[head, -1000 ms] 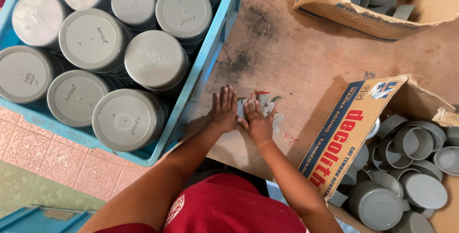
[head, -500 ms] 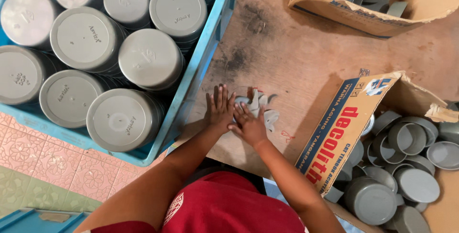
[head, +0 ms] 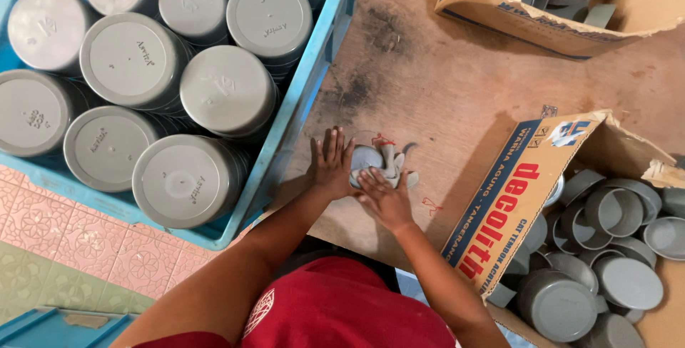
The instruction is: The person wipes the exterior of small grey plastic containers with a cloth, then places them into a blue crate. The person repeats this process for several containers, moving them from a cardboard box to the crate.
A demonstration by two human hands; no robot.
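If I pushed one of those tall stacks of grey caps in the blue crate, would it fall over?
Probably not easily. The stacks of grey caps stand packed against each other inside the blue crate, so neighbours and walls likely prop them up. The caps look like stiff plastic nested together, so a stack would likely move as one piece. Lifted out alone, a tall stack might wobble or tip.

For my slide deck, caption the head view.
Both hands, left and right, press small grey plastic pieces on a wooden table.
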